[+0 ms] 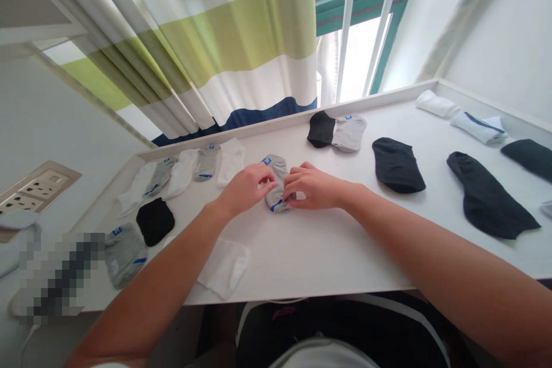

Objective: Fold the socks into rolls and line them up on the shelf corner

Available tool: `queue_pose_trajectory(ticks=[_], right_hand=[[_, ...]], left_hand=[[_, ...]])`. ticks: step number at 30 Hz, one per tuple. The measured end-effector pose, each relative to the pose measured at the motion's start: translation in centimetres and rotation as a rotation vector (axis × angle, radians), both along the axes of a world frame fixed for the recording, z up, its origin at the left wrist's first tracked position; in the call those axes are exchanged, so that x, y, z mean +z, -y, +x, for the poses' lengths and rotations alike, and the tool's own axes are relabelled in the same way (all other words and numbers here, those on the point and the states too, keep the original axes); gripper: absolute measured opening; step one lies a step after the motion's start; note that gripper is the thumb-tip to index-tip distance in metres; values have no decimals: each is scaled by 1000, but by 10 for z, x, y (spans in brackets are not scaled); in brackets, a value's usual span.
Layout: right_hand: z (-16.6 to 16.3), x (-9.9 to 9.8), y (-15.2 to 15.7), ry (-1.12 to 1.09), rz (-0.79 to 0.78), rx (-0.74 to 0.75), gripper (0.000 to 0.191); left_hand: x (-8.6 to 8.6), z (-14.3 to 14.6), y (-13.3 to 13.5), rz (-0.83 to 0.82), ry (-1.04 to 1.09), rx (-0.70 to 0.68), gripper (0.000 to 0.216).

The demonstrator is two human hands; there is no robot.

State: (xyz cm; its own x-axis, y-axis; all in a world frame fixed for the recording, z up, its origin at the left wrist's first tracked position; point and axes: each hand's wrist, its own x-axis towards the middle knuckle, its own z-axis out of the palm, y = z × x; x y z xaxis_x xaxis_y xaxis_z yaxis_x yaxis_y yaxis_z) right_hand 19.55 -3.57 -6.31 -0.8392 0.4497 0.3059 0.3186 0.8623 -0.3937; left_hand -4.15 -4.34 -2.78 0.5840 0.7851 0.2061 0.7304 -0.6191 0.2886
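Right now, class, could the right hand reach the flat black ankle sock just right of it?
Probably yes: only bare white tabletop separates the right hand from that black sock, though it grips a grey sock.

No legible text; blue tag [266, 161] on grey sock [279, 172] too small

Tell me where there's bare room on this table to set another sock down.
Widest bare patch: near middle of the table, bordered by the white sock, the long black sock and the middle grey sock. A smaller gap lies behind that grey sock at the back rim. The left end is crowded.
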Motion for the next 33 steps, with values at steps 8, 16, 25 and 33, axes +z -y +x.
queue_pose_trajectory(ticks=[8, 16, 25, 33], right_hand=[[-3, 3, 8, 61, -40, -86, 8], [-4, 6, 18, 87, 77, -49, 13], [-12, 0, 22, 107, 134, -83, 10], [-18, -3, 25, 88, 76, -167, 12]], left_hand=[[-18, -12, 22, 24, -84, -354, 10], [-26, -17, 20, -2, -37, -299, 15], [-31, -18, 18, -128, 39, -218, 15], [-23, -16, 24, -94, -31, -195, 15]])
